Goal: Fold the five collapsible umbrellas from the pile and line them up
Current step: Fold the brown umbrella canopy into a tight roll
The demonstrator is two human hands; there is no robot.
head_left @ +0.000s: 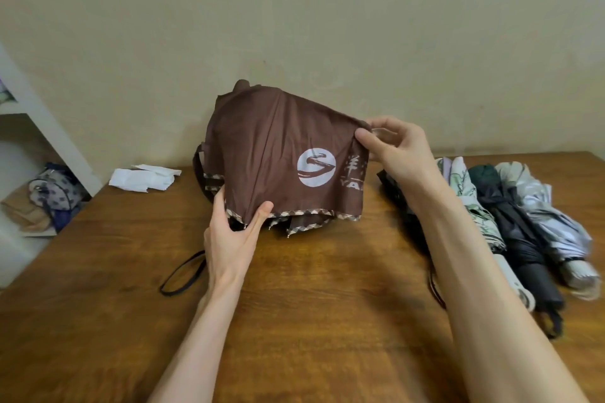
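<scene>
Spanning both hands, the brown umbrella is pinched (left hand low, right hand high)

The held umbrella is above the table centre. The folded umbrellas lie side by side on the table at 3 o'clock, the paper at 10 o'clock, the strap loop at 8 o'clock. The shelf unit stands off the table at 9 o'clock

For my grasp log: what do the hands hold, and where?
The brown umbrella: left hand grips the canopy's lower hem, right hand pinches its upper edge.
</scene>
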